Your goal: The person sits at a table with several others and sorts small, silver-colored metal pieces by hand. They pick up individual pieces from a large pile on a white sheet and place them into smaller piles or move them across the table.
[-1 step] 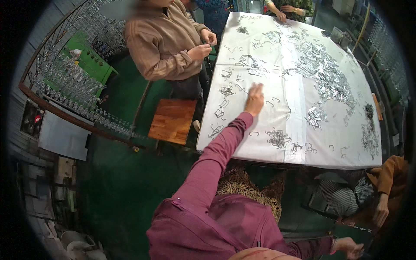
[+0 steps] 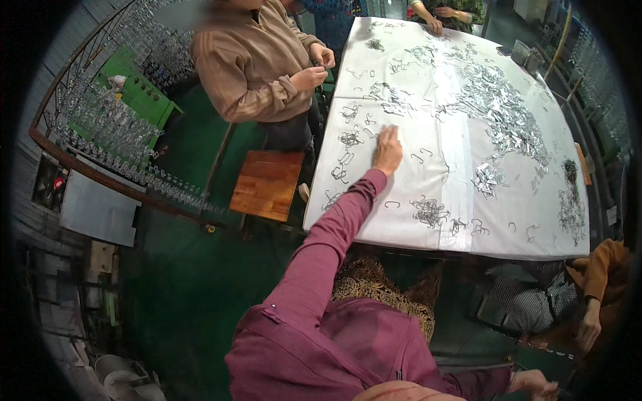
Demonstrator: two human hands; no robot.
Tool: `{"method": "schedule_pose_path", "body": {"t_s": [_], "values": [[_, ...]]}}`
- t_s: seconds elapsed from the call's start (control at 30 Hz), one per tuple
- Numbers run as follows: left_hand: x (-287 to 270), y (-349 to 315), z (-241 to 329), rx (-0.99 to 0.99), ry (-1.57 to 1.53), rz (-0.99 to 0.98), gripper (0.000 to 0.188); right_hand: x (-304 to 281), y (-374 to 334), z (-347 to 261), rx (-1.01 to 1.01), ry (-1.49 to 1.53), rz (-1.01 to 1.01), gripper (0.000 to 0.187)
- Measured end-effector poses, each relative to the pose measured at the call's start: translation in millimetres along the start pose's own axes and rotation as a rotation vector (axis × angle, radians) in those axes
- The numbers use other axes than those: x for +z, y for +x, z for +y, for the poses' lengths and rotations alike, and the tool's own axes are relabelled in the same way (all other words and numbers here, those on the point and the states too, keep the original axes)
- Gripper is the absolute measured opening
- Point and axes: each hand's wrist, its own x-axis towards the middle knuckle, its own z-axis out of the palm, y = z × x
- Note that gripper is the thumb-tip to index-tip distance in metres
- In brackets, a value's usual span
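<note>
My left hand (image 2: 388, 151) reaches out over the white-covered table (image 2: 401, 230), palm down. Its fingers are stretched forward, and nothing shows in them. Close to it, on the left, lie small bent wire hooks (image 2: 369, 132); a couple of loose curved hooks (image 2: 417, 158) lie to its right. Nearer the front edge is a tangled heap of dark wire hooks (image 2: 429, 212). Low at the right, away from the table, is my right hand (image 2: 533, 382). Its fingers are blurred and dim, so what they hold, if anything, does not show.
Shiny metal pieces (image 2: 498, 110) spread across the table's right half. A person in a brown jacket (image 2: 247, 73) stands at the left edge, by a wooden stool (image 2: 266, 186). Another person's hand (image 2: 435, 25) rests at the far edge. An orange-brown sleeve (image 2: 598, 267) shows at right.
My left hand has shifted slightly left over the cloth. My right hand has dropped a little and its fingers have changed position.
</note>
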Motion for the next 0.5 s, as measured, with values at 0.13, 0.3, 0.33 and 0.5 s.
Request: {"method": "schedule_pose_path", "body": {"t_s": [0.13, 0.3, 0.33, 0.5], "values": [[-24, 17, -30, -0.110, 0.325, -0.130, 0.052, -17, 20, -93, -0.105, -0.004, 0.118, 0.019], [-40, 23, -20, -0.068, 0.243, -0.243, 0.037, -20, 22, -150, -0.082, -0.015, 0.138, 0.021], [-40, 23, -7, -0.099, 0.251, -0.322, 0.036, -20, 20, -159, -0.065, -0.025, 0.113, 0.024], [-24, 9, -11, 0.010, 0.217, -0.260, 0.039, -28, -3, -125, -0.535, -0.767, -0.250, 0.015]]}}
